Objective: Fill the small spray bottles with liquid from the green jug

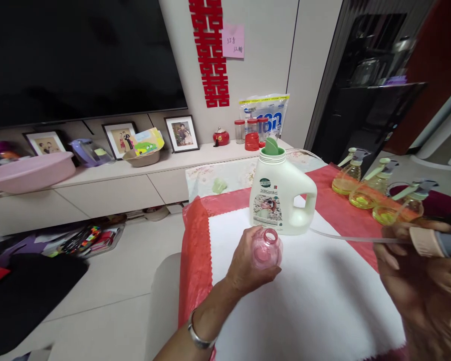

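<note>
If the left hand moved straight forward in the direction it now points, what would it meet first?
Most likely the pale jug: the pink bottle in the left hand would probably touch its lower front. The gap between them is hard to judge from this single view.

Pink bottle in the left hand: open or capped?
Open: the pink bottle in the left hand shows a bare round mouth, with no cap or pump on it.
</note>
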`<state>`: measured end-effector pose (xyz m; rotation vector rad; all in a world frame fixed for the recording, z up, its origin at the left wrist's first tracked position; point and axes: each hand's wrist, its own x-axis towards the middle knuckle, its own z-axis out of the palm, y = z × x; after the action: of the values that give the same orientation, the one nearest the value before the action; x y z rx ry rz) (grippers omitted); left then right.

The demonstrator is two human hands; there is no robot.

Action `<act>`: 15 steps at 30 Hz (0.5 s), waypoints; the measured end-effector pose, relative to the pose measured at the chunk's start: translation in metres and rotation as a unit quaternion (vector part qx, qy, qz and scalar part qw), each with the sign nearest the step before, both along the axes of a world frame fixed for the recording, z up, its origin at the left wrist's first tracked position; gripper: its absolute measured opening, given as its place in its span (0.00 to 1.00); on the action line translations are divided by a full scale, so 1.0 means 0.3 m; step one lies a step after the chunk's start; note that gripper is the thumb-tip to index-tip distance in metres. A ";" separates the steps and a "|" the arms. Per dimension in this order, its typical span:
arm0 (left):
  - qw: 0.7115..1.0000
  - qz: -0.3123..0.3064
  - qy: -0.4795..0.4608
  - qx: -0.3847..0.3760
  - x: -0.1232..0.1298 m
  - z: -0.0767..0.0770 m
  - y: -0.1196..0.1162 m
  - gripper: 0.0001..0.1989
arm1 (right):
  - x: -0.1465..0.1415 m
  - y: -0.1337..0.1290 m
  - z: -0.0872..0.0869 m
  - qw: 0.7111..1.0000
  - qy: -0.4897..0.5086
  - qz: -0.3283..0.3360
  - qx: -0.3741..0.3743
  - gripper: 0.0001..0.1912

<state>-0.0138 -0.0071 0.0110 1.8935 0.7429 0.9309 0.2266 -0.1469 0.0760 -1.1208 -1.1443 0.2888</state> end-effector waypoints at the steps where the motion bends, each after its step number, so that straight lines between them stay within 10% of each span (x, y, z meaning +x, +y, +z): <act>1: 1.000 0.000 0.007 0.025 0.002 -0.003 0.000 0.44 | -0.016 -0.006 0.016 0.997 0.072 0.018 0.035 0.23; 7: 0.993 -0.005 0.033 0.111 0.005 -0.014 -0.002 0.46 | -0.145 -0.024 0.115 0.968 0.248 0.006 0.037 0.24; 15: 0.987 -0.012 0.038 0.157 0.005 -0.018 -0.007 0.47 | -0.188 0.000 0.093 0.985 0.173 0.020 -0.016 0.35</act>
<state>-0.0122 -0.0092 0.0054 2.2190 0.6448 1.0121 0.1701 -0.1469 0.1039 -1.0281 -0.8559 0.5138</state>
